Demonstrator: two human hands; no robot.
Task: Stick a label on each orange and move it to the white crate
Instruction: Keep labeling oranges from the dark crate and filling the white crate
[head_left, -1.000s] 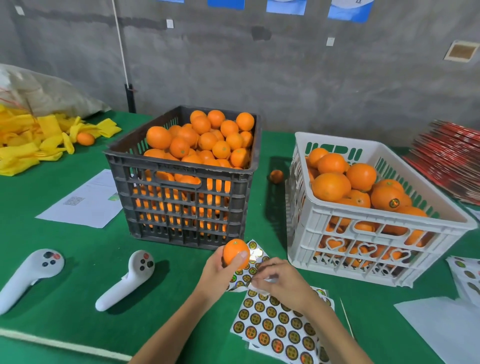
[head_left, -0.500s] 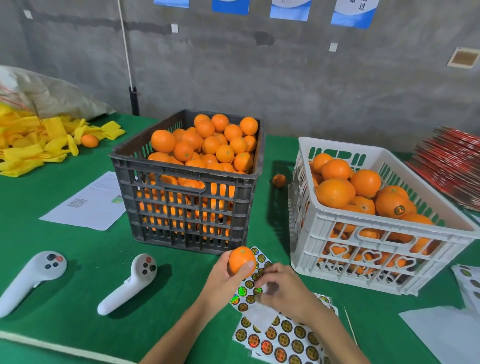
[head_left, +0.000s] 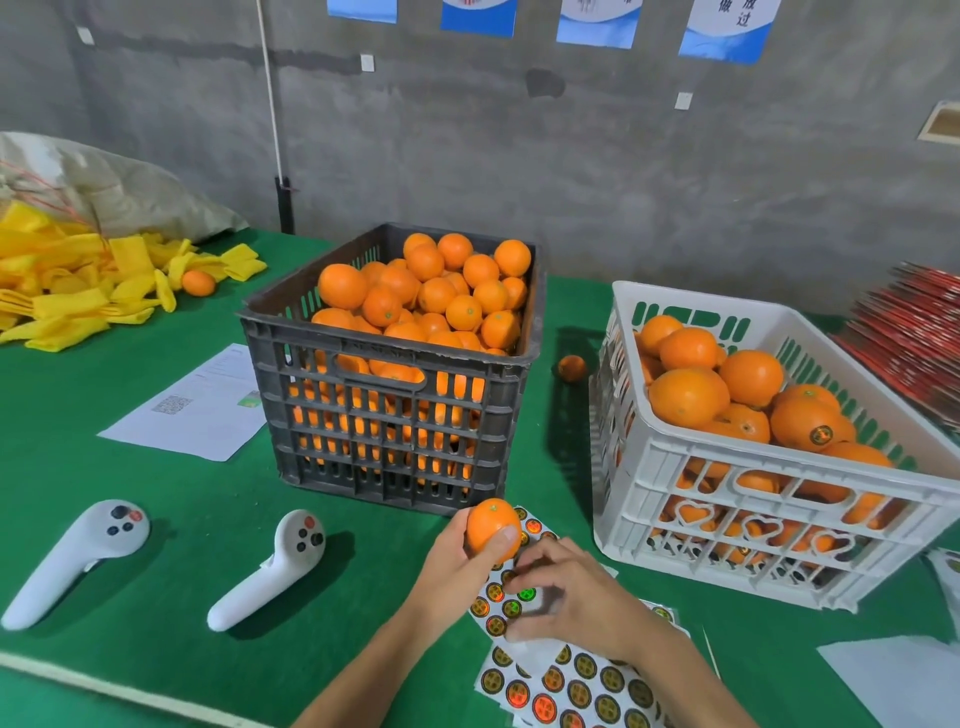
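My left hand (head_left: 449, 569) grips a small orange (head_left: 491, 522) just in front of the dark crate (head_left: 395, 358), which is heaped with oranges. Right beside and below it, my right hand (head_left: 587, 603) is curled over the label sheet (head_left: 587, 680), and its blurred fingertips pinch a round label (head_left: 525, 592) at the sheet's upper end. The white crate (head_left: 779, 470) stands to the right, partly filled with oranges; one of them shows a label (head_left: 821, 434).
Two white controllers (head_left: 72, 556) (head_left: 270, 566) lie on the green table at the left. A printed paper (head_left: 197, 410) and yellow foam nets (head_left: 67, 291) are further left. A loose orange (head_left: 571, 368) sits between the crates. A red stack (head_left: 914, 338) is at the far right.
My left hand still holds the orange in the same place. My right hand's fingers have shifted slightly on the label sheet under it. The view has tilted up a little.
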